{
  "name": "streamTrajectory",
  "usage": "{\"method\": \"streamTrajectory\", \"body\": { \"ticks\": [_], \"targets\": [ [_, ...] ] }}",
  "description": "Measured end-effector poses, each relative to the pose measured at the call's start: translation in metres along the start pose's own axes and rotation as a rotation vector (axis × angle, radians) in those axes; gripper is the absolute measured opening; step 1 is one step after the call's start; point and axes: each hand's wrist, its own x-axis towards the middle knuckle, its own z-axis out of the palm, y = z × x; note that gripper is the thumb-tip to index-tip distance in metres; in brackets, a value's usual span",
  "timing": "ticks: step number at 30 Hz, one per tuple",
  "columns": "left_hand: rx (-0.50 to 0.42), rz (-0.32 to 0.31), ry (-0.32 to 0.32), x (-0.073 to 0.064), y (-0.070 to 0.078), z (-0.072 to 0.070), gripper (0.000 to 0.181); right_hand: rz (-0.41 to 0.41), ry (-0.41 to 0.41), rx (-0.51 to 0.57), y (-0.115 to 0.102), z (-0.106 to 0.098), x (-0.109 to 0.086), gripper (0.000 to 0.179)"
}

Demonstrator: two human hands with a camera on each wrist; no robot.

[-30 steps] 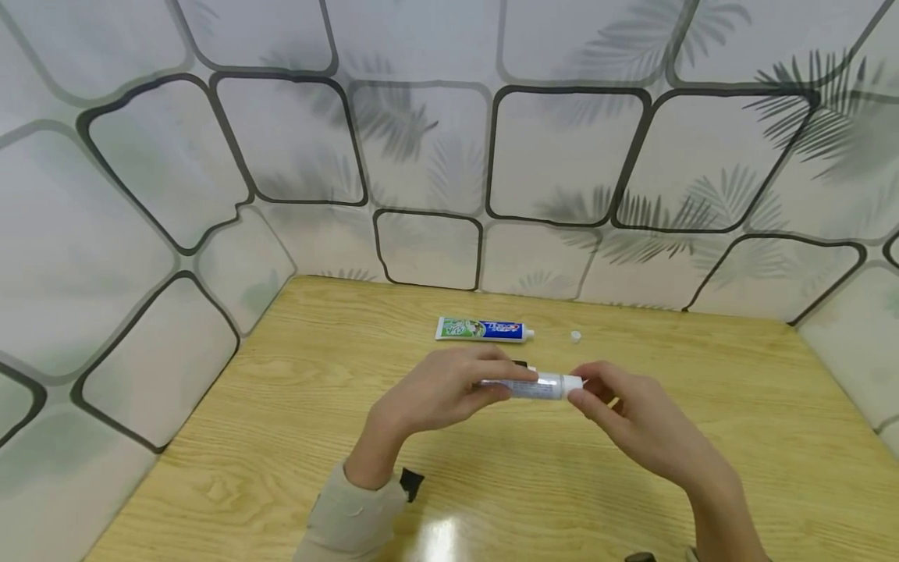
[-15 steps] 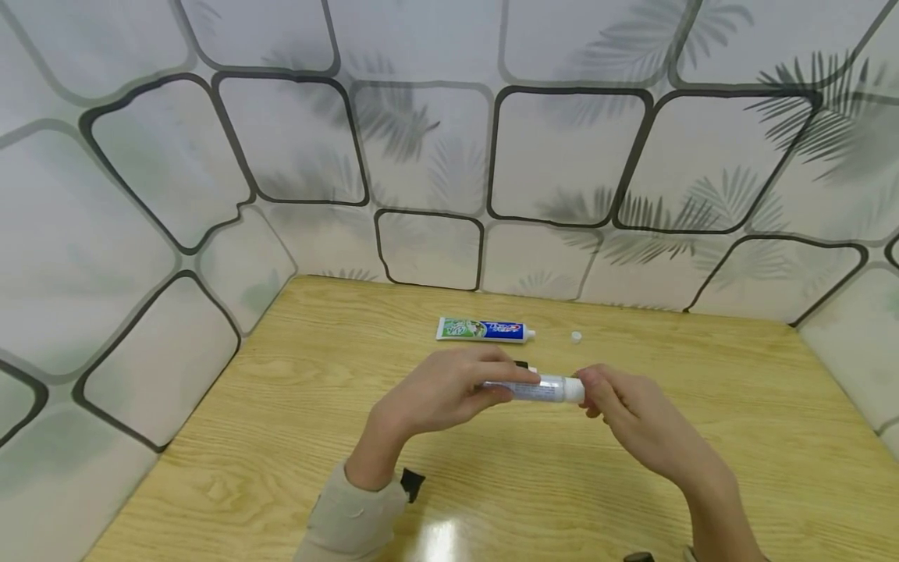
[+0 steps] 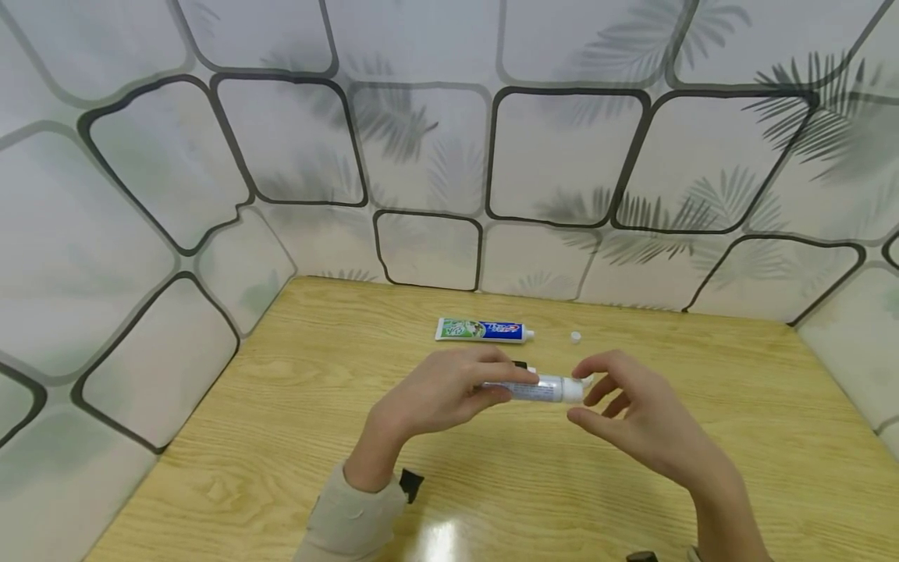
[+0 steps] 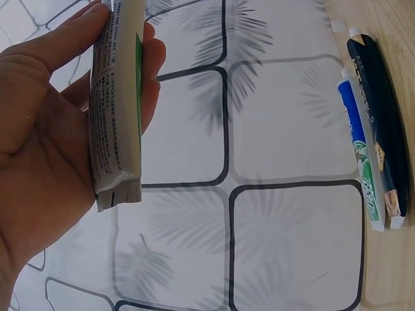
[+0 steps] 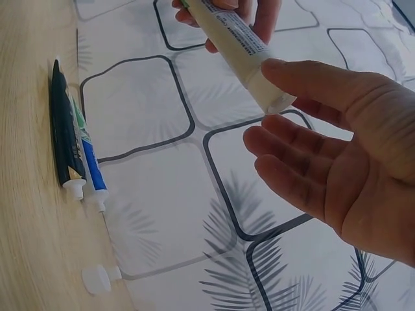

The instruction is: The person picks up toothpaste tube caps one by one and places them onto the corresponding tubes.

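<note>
My left hand (image 3: 449, 390) grips a whitish toothpaste tube (image 3: 541, 388) held level above the table, its white cap end (image 3: 572, 390) pointing right. In the left wrist view the crimped tail of this tube (image 4: 117, 188) shows below the fingers, with small print along its side. My right hand (image 3: 646, 421) is at the cap end, thumb and fingers spread around it. The head view shows a gap between the thumb and the cap. From the right wrist, the thumb (image 5: 311, 78) overlaps the cap's edge; whether it touches, I cannot tell.
A green and blue toothpaste tube (image 3: 485, 330) lies on the wooden table (image 3: 281, 437). Beside it lies a black tube (image 5: 65, 129), mostly hidden by the left hand in the head view. A small white cap (image 3: 576, 337) sits right of them. Patterned walls (image 3: 428, 156) stand behind.
My right hand first pinched the cap, then turned with its fingers closed over the cap's end. Now the thumb and fingers are spread apart. The left hand and tube stay almost still.
</note>
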Motion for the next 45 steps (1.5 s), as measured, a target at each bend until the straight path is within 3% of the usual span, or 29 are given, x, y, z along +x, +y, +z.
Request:
{"method": "streamTrajectory", "body": {
  "ticks": [8,20,31,38,45],
  "targets": [
    [0.005,0.002,0.001,-0.0004,-0.0001,-0.0003,0.031,-0.017,-0.016,0.017,0.0012,0.0021,0.0012,0.039],
    [0.044,0.012,0.001,0.0011,0.0009,0.0004,0.031,0.043,-0.044,0.002,0.0013,0.0030,-0.0006,0.024],
    [0.023,0.019,0.013,0.0014,0.0002,0.0014,0.031,0.092,-0.086,0.012,0.0036,0.0034,0.0031,0.012],
    [0.004,0.024,0.025,0.0030,0.0014,0.0045,0.031,0.175,-0.134,0.017,0.0027,0.0004,0.0033,0.025],
    [0.020,0.030,0.021,0.0024,-0.0002,0.0032,0.032,0.228,-0.129,0.049,-0.0005,-0.0031,0.0033,0.034]
  ]
}}
